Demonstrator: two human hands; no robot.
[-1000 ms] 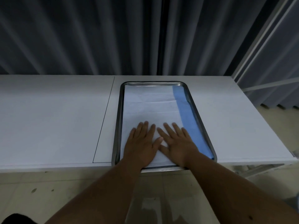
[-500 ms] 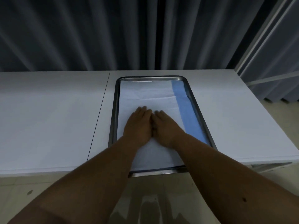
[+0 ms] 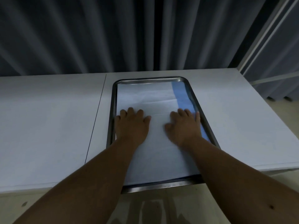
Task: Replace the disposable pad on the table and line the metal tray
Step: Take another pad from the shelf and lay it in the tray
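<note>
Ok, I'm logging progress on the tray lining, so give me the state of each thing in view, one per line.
metal tray: on the table, lined, near end past the table edge.
pad: lies flat in the tray, white side up, blue strip showing along its right edge.
left hand: flat on the pad, near the tray's left wall.
right hand: flat on the pad, near the blue strip.
table: covered in white.
</note>
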